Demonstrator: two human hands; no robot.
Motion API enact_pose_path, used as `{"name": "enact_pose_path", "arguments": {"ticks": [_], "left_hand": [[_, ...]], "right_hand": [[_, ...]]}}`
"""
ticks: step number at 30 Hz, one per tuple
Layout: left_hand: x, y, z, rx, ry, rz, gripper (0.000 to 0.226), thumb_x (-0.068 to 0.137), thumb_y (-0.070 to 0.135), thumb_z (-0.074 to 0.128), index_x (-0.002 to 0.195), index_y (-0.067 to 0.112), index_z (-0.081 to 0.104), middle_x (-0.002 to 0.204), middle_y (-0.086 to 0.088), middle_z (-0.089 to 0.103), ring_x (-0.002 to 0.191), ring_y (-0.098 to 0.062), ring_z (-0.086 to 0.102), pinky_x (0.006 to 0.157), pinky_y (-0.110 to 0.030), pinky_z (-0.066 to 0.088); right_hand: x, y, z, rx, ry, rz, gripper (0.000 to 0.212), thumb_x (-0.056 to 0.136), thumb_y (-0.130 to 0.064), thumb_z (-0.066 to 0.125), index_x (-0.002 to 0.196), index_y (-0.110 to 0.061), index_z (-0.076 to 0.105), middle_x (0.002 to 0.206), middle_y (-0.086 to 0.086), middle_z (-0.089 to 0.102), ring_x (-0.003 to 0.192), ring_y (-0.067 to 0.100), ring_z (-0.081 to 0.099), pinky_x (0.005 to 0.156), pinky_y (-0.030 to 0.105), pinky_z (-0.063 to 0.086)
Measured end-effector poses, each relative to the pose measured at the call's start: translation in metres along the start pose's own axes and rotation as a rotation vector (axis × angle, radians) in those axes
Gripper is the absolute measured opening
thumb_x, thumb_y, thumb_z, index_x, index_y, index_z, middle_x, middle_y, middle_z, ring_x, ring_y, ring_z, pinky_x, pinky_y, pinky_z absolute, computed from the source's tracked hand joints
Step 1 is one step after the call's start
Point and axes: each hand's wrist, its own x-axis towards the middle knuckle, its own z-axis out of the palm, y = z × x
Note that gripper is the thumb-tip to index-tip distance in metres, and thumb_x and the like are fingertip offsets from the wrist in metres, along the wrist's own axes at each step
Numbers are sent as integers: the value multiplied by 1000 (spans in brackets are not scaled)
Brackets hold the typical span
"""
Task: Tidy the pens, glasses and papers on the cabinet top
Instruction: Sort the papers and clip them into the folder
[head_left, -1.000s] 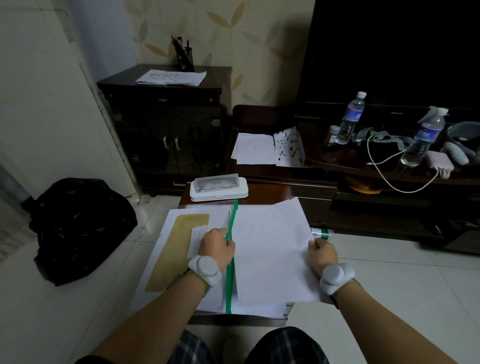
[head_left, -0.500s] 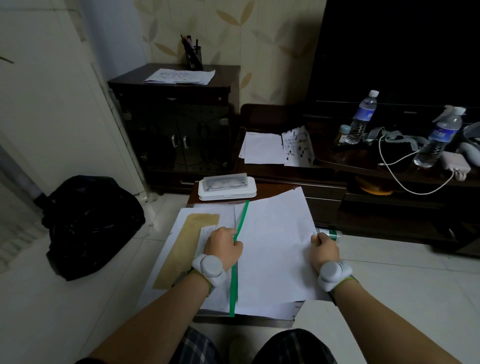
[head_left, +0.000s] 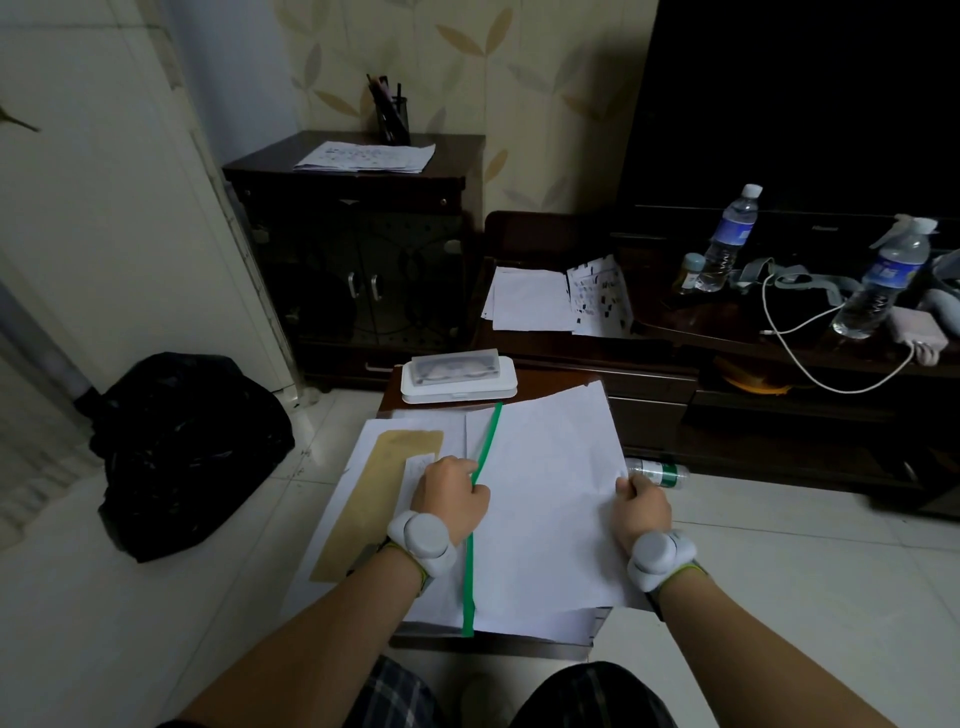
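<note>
Both hands are down on the papers (head_left: 550, 499), which lie spread over a small dark counter (head_left: 519, 376) right in front of the person's knees. The left hand (head_left: 451, 493) has its fingers curled round a green strip (head_left: 480, 483) that runs along the left edge of the top sheet, gripping it about halfway up. The right hand (head_left: 641, 504) is curled on the sheet's right edge, pinching the paper there. Each wrist carries a white puck-like band. Under the top sheet, to the left, more white sheets fan out, and a tan envelope (head_left: 374, 499) lies on them, just beside the left hand. At the far end of the counter sits a white glasses case (head_left: 460, 376) with a clear lid, touching the far edge of the paper pile; something dark shows through the lid, too dim to make out. Beyond, against the wall, stands a dark cabinet (head_left: 358, 249) with another sheaf of printed paper on its top and a pen pot (head_left: 392, 117) behind that, pens standing in it. To the right, a low TV stand (head_left: 727, 332) holds more loose sheets, two water bottles (head_left: 730, 239) and a white cable. A black bag (head_left: 187, 447) slumps on the floor to the left, and a green-and-white bottle (head_left: 657, 473) lies on the tiles just past the right hand.
</note>
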Motion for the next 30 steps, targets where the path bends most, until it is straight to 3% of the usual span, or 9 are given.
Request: {"name": "enact_pose_path", "arguments": {"ticks": [6, 11, 18, 30], "left_hand": [[0, 1, 0, 14, -3, -3, 40, 75, 0, 49, 48, 17, 24, 53, 0, 31, 57, -21, 36, 58, -27, 31], [0, 3, -1, 24, -37, -17, 28, 71, 14, 45, 49, 17, 27, 56, 0, 33, 59, -22, 39, 57, -29, 36], [0, 4, 2, 8, -13, -18, 39, 75, 0, 49, 50, 17, 24, 55, -3, 33, 58, -18, 36, 58, -25, 28], [-3, 12, 8, -5, -1, -2, 41, 75, -3, 46, 51, 15, 19, 53, 1, 26, 58, -19, 33, 57, -25, 27]], "right_hand": [[3, 0, -5, -22, 29, -8, 30, 100, -19, 39, 106, 4, 58, 111, 28, 61, 104, 44, 54, 76, 33, 37], [2, 0, -6, -17, 29, -12, 31, 100, -19, 39, 109, 4, 58, 113, 28, 61, 106, 44, 53, 84, 36, 41], [-5, 3, 1, 33, 7, -2, 31, 100, -17, 38, 102, 7, 58, 107, 28, 62, 100, 42, 54, 76, 32, 35], [-18, -4, 16, 36, -20, -16, 31, 99, -14, 39, 103, 9, 59, 103, 29, 62, 98, 43, 55, 81, 37, 41]]}}
